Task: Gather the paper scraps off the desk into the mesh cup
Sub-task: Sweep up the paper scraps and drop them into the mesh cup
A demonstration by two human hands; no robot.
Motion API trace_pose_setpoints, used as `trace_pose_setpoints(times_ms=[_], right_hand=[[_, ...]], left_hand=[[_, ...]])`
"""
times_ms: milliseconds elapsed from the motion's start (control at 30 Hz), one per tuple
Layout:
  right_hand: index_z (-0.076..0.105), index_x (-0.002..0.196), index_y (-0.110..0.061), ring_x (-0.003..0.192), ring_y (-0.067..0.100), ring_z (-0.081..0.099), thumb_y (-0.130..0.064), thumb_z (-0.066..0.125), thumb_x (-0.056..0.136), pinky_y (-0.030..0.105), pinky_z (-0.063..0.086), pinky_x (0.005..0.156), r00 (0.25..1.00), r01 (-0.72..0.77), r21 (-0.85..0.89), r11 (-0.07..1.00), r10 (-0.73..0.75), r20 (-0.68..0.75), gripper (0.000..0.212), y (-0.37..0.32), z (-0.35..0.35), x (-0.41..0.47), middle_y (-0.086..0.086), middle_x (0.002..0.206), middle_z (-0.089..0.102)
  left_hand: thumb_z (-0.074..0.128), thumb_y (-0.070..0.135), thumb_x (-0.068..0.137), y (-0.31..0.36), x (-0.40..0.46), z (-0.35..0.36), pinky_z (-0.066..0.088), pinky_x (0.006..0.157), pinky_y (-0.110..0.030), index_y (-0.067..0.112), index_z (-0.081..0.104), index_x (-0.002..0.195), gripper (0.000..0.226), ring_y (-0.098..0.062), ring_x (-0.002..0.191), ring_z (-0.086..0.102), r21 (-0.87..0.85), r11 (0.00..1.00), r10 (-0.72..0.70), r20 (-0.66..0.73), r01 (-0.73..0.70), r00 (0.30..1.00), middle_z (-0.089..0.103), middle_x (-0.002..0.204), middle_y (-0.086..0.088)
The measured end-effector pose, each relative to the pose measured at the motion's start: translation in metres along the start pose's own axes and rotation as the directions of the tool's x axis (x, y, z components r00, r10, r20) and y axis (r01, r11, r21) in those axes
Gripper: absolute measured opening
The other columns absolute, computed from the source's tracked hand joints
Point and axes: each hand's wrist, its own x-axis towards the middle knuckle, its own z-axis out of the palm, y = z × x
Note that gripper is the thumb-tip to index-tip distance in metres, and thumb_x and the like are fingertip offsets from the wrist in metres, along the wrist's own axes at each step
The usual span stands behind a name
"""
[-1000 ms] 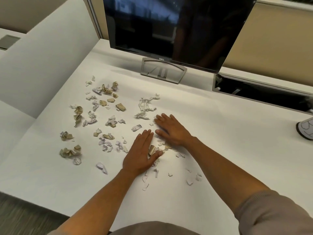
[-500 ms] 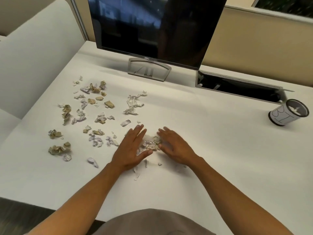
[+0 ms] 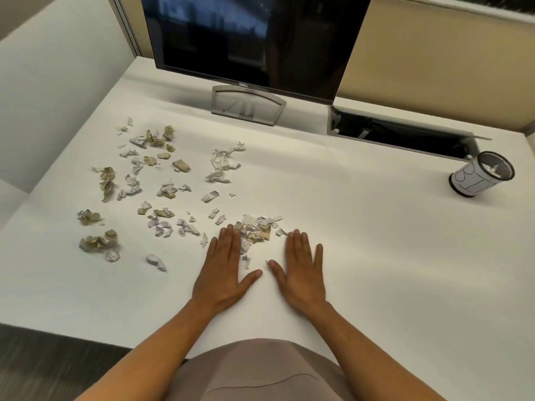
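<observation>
White and tan paper scraps (image 3: 162,189) lie scattered over the left half of the white desk (image 3: 362,227). A small heap of scraps (image 3: 259,228) sits just beyond my fingertips. My left hand (image 3: 224,270) and my right hand (image 3: 301,270) lie flat on the desk, palms down, fingers straight, thumbs pointing at each other, with a bare gap between them. Neither hand holds anything. The mesh cup (image 3: 482,176), wrapped in white paper with black lines, stands far to the right with a few scraps inside.
A dark monitor (image 3: 254,39) on a grey stand (image 3: 247,104) is at the back. An open cable trough (image 3: 405,134) runs along the back right. White and tan partition walls enclose the desk. The near desk edge is by my body.
My hands swept loose scraps together into a heap, then drew back toward me and apart, flat on the desk. The view shifted, bringing the mesh cup fully into sight.
</observation>
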Motion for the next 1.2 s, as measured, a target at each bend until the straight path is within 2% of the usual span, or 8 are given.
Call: trace_pose_setpoints(times_ms=[133,333,433,533,667,867,1033,1200], right_hand=[[-0.011,0.152,-0.016,0.144,0.008,-0.024,-0.066,-0.001,0.090,0.046,-0.017,0.117,0.998,0.068,0.056,0.996,-0.069,0.006,0.080,-0.020,-0.003,0.022,-0.005,0.159,-0.018],[0.019,0.153,-0.015,0.148,0.007,0.003,-0.037,0.037,0.102,0.034,0.006,0.122,0.985,0.155,0.499,0.853,-0.098,-0.138,0.058,-0.018,-0.019,0.052,-0.001,0.162,0.011],[0.031,0.150,-0.013,0.148,0.015,0.016,-0.034,0.040,0.102,0.034,0.015,0.121,0.984,0.168,0.442,0.881,-0.124,-0.128,0.053,-0.010,-0.032,0.070,0.004,0.160,0.021],[0.025,0.151,-0.015,0.149,0.018,0.015,-0.037,0.034,0.103,0.038,0.010,0.120,0.971,0.210,0.283,0.936,-0.234,0.053,0.054,-0.009,-0.042,0.085,0.004,0.161,0.019],[0.020,0.153,-0.017,0.150,0.016,0.007,-0.039,0.032,0.104,0.039,0.001,0.120,0.912,0.320,0.198,0.927,-0.357,0.201,0.055,-0.010,-0.047,0.088,0.002,0.161,0.017],[0.023,0.152,-0.021,0.149,0.011,0.009,-0.054,0.049,0.094,0.028,0.003,0.119,0.881,0.356,0.231,0.906,-0.408,0.241,0.071,0.002,-0.051,0.063,-0.002,0.161,0.018],[0.013,0.153,-0.031,0.144,0.018,0.019,-0.066,0.070,0.069,0.036,0.025,0.114,0.936,0.294,0.100,0.951,-0.307,0.169,0.108,0.017,-0.059,0.046,-0.003,0.160,0.018],[0.013,0.153,-0.028,0.134,0.025,0.025,-0.048,0.083,0.065,0.039,0.042,0.099,0.943,0.208,0.050,0.977,-0.214,0.256,0.114,0.001,-0.058,0.051,0.002,0.152,0.022]], left_hand=[[0.024,0.071,0.091,0.004,0.010,0.002,-0.006,0.119,-0.038,0.015,-0.016,0.151,0.091,-0.016,0.148,-0.015,0.000,1.000,-0.019,-0.006,0.019,1.000,-0.017,0.160,-0.002],[0.033,0.068,0.090,0.001,0.028,-0.004,-0.002,0.120,-0.033,0.016,-0.005,0.153,0.089,-0.015,0.149,-0.008,-0.108,0.992,0.056,-0.056,-0.062,0.997,-0.005,0.162,-0.002],[0.037,0.063,0.092,-0.007,0.041,-0.012,0.005,0.120,-0.030,0.015,0.012,0.153,0.082,-0.009,0.148,0.000,-0.226,0.973,0.022,-0.108,-0.046,0.994,0.007,0.161,0.002],[0.039,0.063,0.091,-0.015,0.059,-0.023,0.008,0.121,-0.031,0.019,0.019,0.153,0.078,-0.008,0.148,0.004,-0.330,0.944,0.000,-0.024,-0.008,1.000,0.013,0.161,0.004],[0.041,0.073,0.084,-0.018,0.073,-0.035,-0.005,0.118,-0.027,0.021,0.011,0.154,0.092,-0.006,0.147,-0.005,-0.246,0.959,0.194,0.215,-0.139,0.957,0.007,0.162,0.003],[0.049,0.083,0.071,-0.030,0.068,-0.045,-0.013,0.118,-0.030,0.023,0.005,0.154,0.111,-0.004,0.143,-0.018,-0.080,0.933,0.355,0.357,-0.350,0.864,-0.003,0.161,0.006],[0.068,0.075,0.057,-0.035,0.060,-0.057,0.007,0.119,-0.036,0.041,-0.011,0.149,0.126,-0.010,0.147,-0.011,0.010,0.945,0.298,0.392,-0.328,0.870,-0.015,0.160,0.013],[0.081,0.058,0.055,-0.019,0.068,-0.059,0.028,0.112,-0.043,0.038,-0.006,0.150,0.131,-0.022,0.145,0.000,0.095,0.961,0.193,0.446,-0.261,0.874,-0.011,0.159,0.009]])
